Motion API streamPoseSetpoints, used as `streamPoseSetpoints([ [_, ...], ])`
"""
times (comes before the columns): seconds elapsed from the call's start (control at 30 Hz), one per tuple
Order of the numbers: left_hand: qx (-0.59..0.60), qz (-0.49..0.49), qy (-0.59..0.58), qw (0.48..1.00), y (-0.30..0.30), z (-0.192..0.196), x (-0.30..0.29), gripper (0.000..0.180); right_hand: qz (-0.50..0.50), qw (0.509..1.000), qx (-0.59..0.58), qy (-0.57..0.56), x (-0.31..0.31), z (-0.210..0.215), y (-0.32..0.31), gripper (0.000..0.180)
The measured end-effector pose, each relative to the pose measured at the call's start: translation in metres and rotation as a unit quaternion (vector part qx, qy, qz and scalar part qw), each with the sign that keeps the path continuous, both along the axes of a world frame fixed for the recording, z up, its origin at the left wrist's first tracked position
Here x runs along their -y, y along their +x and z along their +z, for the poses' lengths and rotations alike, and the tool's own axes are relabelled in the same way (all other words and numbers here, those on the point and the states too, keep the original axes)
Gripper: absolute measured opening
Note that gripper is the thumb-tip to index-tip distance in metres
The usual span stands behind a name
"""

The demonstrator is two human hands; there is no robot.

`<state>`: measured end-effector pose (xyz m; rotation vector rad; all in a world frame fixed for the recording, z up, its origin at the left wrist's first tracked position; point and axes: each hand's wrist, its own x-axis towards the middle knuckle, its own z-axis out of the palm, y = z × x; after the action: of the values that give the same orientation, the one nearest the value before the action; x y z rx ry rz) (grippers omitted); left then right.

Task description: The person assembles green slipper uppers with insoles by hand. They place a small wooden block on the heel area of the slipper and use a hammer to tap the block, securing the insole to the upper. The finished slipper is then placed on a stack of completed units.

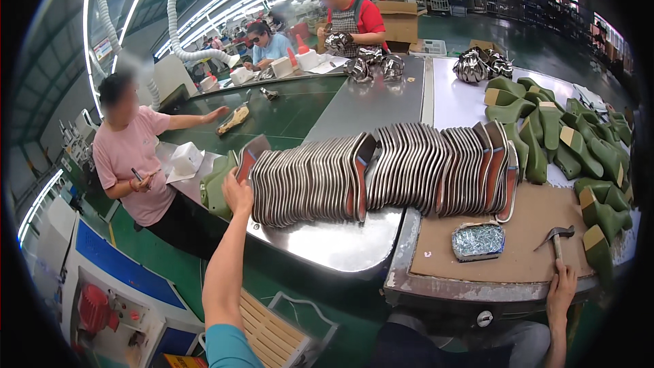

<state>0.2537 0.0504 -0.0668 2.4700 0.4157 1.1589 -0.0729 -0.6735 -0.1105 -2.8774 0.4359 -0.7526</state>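
Note:
Along the bench runs a long row of shoe insoles (310,180) standing on edge, packed side by side, some showing reddish-brown faces. My left hand (238,194) is at the row's left end, its fingers closed on the end insole (253,152), next to several green shoe lasts (216,187). At the lower right, my right hand (563,289) is closed around the wooden handle of a hammer (558,237), its metal head resting over a brown board (443,238). Between the row and the hammer lies a small tray of nails (478,240).
Many green shoe lasts (545,123) are heaped on the right, some with tan heel pieces. A person in pink (139,157) stands left, reaching over a green conveyor (293,105). Two people work behind it. A slatted wooden seat (269,334) is below my left arm.

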Motion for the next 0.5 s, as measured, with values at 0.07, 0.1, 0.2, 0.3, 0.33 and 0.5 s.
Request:
streamPoseSetpoints([
  [0.07,0.060,-0.019,0.038,0.997,-0.005,0.023,0.008,0.041,0.004,1.000,0.003,0.002,-0.004,-0.005,0.003,0.038],
  [0.1,0.100,-0.029,0.044,0.994,-0.010,0.035,0.013,0.040,0.007,1.000,0.002,0.003,-0.009,-0.005,0.008,0.038],
  [0.2,0.162,-0.106,-0.084,0.978,-0.016,0.043,0.067,0.033,-0.005,1.000,0.000,-0.007,-0.012,0.003,0.004,0.038],
  [0.3,0.006,-0.129,-0.268,0.955,-0.035,0.037,0.115,0.033,-0.012,1.000,0.000,-0.008,-0.017,0.006,0.004,0.035],
  [0.33,-0.038,-0.130,-0.185,0.973,-0.041,0.027,0.124,0.035,-0.017,1.000,-0.003,-0.013,-0.017,0.009,0.003,0.033],
  [0.5,-0.095,-0.164,0.065,0.980,-0.043,-0.004,0.164,0.038,-0.024,0.998,-0.011,-0.057,-0.020,0.015,0.008,0.024],
])
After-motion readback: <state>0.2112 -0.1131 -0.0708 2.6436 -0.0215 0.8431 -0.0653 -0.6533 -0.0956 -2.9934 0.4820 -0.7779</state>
